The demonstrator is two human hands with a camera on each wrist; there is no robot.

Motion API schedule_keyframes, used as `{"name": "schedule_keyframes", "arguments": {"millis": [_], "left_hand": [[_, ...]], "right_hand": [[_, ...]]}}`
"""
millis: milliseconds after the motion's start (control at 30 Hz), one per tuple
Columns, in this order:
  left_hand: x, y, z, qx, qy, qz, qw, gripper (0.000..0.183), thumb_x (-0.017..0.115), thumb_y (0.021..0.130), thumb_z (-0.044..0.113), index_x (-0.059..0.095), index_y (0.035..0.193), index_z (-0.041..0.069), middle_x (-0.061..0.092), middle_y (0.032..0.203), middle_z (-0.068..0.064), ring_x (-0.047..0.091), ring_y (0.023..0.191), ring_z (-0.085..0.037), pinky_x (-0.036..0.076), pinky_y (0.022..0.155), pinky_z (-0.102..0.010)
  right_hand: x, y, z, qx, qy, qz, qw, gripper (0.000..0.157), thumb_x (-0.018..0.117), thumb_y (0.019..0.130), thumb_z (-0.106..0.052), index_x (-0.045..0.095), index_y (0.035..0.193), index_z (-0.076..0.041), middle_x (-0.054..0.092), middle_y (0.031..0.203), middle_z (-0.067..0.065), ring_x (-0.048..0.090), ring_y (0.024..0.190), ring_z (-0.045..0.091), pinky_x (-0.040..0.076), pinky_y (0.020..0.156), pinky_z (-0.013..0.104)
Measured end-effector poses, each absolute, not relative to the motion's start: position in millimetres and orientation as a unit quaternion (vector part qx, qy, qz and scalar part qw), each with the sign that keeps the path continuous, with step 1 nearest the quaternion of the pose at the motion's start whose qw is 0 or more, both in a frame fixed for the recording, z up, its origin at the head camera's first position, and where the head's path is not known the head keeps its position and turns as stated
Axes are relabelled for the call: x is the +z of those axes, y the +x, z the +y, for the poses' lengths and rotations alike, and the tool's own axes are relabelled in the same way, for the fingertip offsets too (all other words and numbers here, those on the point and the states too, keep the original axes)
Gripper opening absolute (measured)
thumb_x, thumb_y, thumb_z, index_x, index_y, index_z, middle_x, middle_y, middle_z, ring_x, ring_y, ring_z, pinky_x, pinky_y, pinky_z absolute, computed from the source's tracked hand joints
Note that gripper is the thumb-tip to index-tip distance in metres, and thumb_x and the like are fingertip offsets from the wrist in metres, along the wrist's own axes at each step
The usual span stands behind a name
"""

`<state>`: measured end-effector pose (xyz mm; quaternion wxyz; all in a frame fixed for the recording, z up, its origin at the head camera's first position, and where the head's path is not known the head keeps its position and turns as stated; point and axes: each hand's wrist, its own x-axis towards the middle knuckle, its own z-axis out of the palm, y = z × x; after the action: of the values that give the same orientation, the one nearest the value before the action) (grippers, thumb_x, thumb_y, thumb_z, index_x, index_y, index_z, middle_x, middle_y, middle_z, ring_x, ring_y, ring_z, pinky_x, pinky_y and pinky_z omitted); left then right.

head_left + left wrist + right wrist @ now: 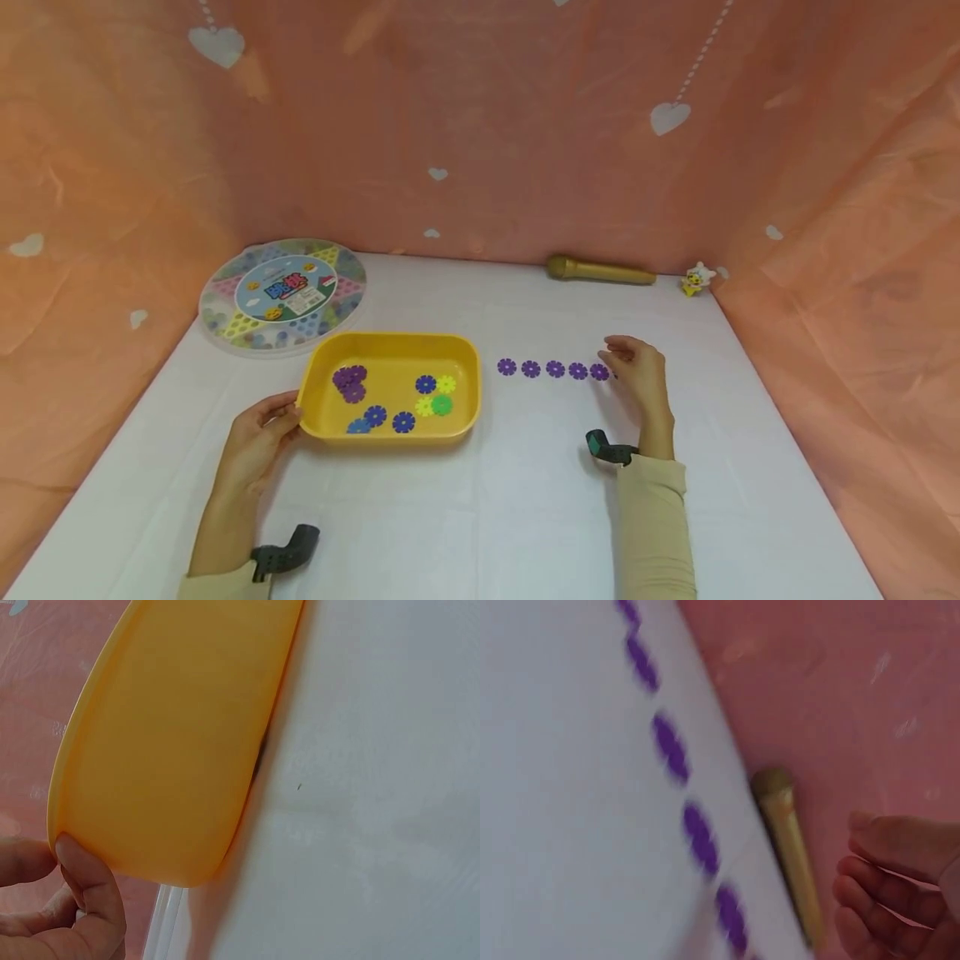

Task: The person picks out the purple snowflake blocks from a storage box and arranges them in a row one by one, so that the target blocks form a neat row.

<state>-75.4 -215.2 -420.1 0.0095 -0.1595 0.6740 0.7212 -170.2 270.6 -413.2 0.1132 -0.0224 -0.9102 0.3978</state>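
With thumb and fingers, my left hand (253, 443) pinches the left edge of a yellow plastic tray (390, 437). Inside the tray lie several snowflake discs: a purple cluster (351, 379) at the left, blue discs (403, 422) near the front, and yellow and green discs (442, 405) at the right. Several purple snowflake discs (555, 369) form a row on the table to the right of the tray. My right hand (641, 382) hovers over the right end of this row and partly hides a disc there. Its fingers are loosely bent, and nothing shows between them in the right wrist view.
A round board-game case (217, 321) lies behind the tray at the left. A gold toy microphone (600, 271) and a small yellow-and-white figurine (696, 279) are near the back edge. Orange-pink cloth (480, 125) with hearts encloses the white table (480, 517).
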Motion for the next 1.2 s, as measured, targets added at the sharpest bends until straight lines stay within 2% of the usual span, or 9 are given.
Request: {"name": "schedule_keyframes", "arguments": {"millis": [67,133,200,367,467,600,900,1100,1200], "left_hand": [[-419.4,-75.8,-214.6,0.719,-0.157,0.677,0.010,0.035,0.052,0.092,0.000,0.042,0.123,-0.013,0.051,0.085,0.005,0.052,0.072,-0.006,0.050,0.068,-0.016],[-419.3,-75.8,-214.2,0.719,-0.159,0.676,0.010,0.037,0.052,0.092,-0.001,0.041,0.124,-0.014,0.050,0.085,0.006,0.052,0.072,-0.006,0.049,0.067,-0.016],[-419.6,-75.5,-213.9,0.719,-0.165,0.675,0.013,0.037,0.052,0.092,-0.001,0.041,0.125,-0.013,0.050,0.085,0.006,0.051,0.072,-0.006,0.049,0.067,-0.016],[-419.9,-75.1,-213.9,0.718,-0.173,0.673,0.017,0.036,0.052,0.092,-0.001,0.042,0.125,-0.013,0.050,0.088,0.002,0.051,0.073,-0.007,0.049,0.067,-0.017],[-420.3,-75.1,-213.8,0.718,-0.170,0.675,0.016,0.036,0.051,0.092,-0.002,0.041,0.124,-0.014,0.050,0.088,0.001,0.051,0.073,-0.006,0.049,0.068,-0.017],[-419.9,-75.3,-214.1,0.718,-0.162,0.677,0.013,0.037,0.051,0.092,-0.002,0.041,0.125,-0.015,0.050,0.086,0.004,0.051,0.074,-0.006,0.049,0.068,-0.017],[-418.0,-75.8,-214.1,0.715,-0.164,0.679,0.017,0.039,0.050,0.092,-0.001,0.038,0.127,-0.015,0.049,0.088,0.004,0.051,0.075,-0.006,0.049,0.069,-0.016],[-418.3,-75.7,-213.8,0.719,-0.165,0.675,0.013,0.040,0.050,0.092,-0.003,0.038,0.127,-0.016,0.049,0.088,0.002,0.051,0.074,-0.006,0.049,0.068,-0.017],[-419.4,-75.6,-214.2,0.715,-0.167,0.678,0.015,0.039,0.050,0.092,-0.002,0.038,0.127,-0.015,0.048,0.089,0.002,0.051,0.074,-0.006,0.049,0.068,-0.017]], "right_hand": [[-402.8,-172.1,255.3,0.428,0.005,-0.895,0.130,0.028,0.067,0.087,-0.014,0.065,0.110,0.001,0.066,0.101,0.018,0.062,0.089,0.027,0.048,0.073,0.015],[-394.0,-174.5,237.0,0.459,0.038,-0.876,0.143,0.028,0.068,0.086,-0.014,0.066,0.109,0.001,0.067,0.101,0.018,0.063,0.090,0.027,0.048,0.073,0.011],[-386.6,-176.5,216.0,0.490,0.077,-0.855,0.148,0.027,0.068,0.085,-0.013,0.066,0.108,0.002,0.067,0.101,0.018,0.064,0.091,0.028,0.050,0.077,0.016],[-360.3,-166.1,153.8,0.530,0.155,-0.824,0.129,0.026,0.066,0.085,-0.005,0.063,0.108,0.008,0.065,0.104,0.022,0.063,0.094,0.032,0.051,0.086,0.037],[-347.2,-156.7,120.1,0.540,0.183,-0.814,0.112,0.025,0.065,0.085,0.000,0.062,0.107,0.011,0.064,0.104,0.024,0.062,0.094,0.035,0.050,0.087,0.041],[-349.8,-159.4,88.3,0.556,0.211,-0.799,0.091,0.025,0.065,0.084,0.001,0.062,0.107,0.012,0.063,0.104,0.026,0.062,0.094,0.036,0.050,0.087,0.042],[-380.8,-180.6,32.8,0.551,0.259,-0.793,0.025,0.030,0.069,0.084,-0.012,0.065,0.112,-0.003,0.065,0.109,0.009,0.062,0.097,0.017,0.049,0.086,0.023],[-385.1,-181.5,-4.2,0.503,0.275,-0.819,-0.028,0.034,0.069,0.085,-0.017,0.064,0.116,-0.007,0.063,0.113,0.004,0.059,0.102,0.012,0.048,0.090,0.023],[-389.2,-181.7,-19.4,0.475,0.268,-0.837,-0.044,0.033,0.069,0.084,-0.018,0.064,0.116,-0.008,0.063,0.112,0.002,0.058,0.101,0.010,0.047,0.089,0.020]]}}
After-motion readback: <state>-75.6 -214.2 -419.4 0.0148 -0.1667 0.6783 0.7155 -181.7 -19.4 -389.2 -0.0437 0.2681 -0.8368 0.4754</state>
